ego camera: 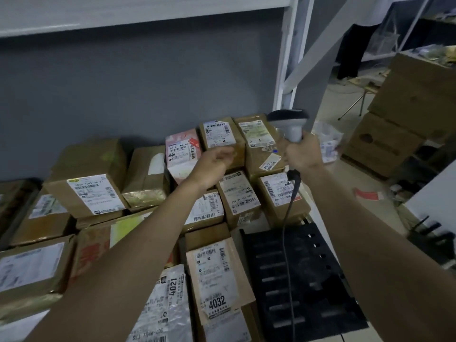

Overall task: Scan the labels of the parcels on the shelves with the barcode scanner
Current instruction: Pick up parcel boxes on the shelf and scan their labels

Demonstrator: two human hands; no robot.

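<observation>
Right hand (pixel 302 153) grips the smooth grey plastic handle of the barcode scanner (pixel 291 125), held upright above the parcels, its dark rounded head on top and a thin cable (pixel 287 233) hanging from its base. Left hand (pixel 213 162), fingers loosely curled and holding nothing, reaches over a brown cardboard box (pixel 222 134) with a white printed label marked "3-2". Beside the boxes lies a black slotted plastic tray (pixel 303 280).

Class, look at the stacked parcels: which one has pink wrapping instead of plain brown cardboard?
The pink parcel in the back row, just left of the box marked "3-2". The left hand hovers beside it; all others nearby are brown.
</observation>
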